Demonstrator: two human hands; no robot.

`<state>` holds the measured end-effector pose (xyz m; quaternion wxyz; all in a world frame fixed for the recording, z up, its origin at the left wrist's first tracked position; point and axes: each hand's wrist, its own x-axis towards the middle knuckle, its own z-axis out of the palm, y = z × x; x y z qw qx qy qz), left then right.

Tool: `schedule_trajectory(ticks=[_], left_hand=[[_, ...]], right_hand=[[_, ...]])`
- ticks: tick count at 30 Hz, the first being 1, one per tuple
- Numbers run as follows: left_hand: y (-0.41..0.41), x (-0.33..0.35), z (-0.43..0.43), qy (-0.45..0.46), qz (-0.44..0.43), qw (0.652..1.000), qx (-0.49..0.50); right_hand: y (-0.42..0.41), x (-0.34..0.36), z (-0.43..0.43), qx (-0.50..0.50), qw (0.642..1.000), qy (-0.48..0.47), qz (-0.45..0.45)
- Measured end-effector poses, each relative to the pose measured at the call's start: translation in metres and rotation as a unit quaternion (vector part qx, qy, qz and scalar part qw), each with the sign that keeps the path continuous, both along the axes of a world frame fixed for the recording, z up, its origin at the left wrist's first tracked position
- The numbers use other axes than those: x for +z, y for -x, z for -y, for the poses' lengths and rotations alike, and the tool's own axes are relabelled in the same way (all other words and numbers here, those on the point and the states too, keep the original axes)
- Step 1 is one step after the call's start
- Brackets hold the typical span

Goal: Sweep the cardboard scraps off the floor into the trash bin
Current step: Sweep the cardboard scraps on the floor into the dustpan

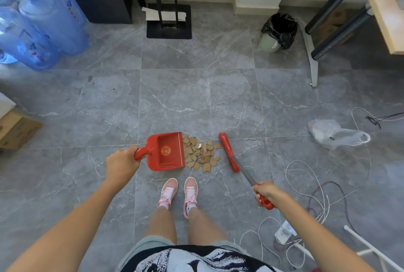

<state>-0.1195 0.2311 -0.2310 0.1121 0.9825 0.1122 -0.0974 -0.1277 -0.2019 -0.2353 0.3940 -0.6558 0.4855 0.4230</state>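
- The left hand is wrapped around the handle of the red dustpan, which sits on the grey tile floor with its open lip facing right.
- The right hand is clenched on the red grip of a broom; its red head stands just right of the pile, apart from it.
- The cardboard scraps lie in one tight heap between the two, the left edge touching the dustpan's lip (a few may already overlap it, but that is hard to tell from above).
- Step in hand, as I judge it: gathering is done and loading is not; the pan looks empty.
- Next calls for a short leftward stroke of the broom while the pan is pinned flat, so nothing slips beneath.
- The trash bin, black-lined, stands well apart by the far wall.
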Motion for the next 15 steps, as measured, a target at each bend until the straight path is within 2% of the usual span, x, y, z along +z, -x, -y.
schedule_trajectory(ticks=[4, 15], left_hand=[[-0.013, -0.006, -0.008, -0.003, -0.006, 1.000, -0.023], [-0.036, -0.002, -0.046, 0.004, 0.064, 0.995, -0.082]], right_hand=[[0.011, -0.002, -0.014, -0.037, 0.999, -0.020, -0.016], [0.016, 0.002, -0.074, -0.077, 0.997, -0.017, -0.012]])
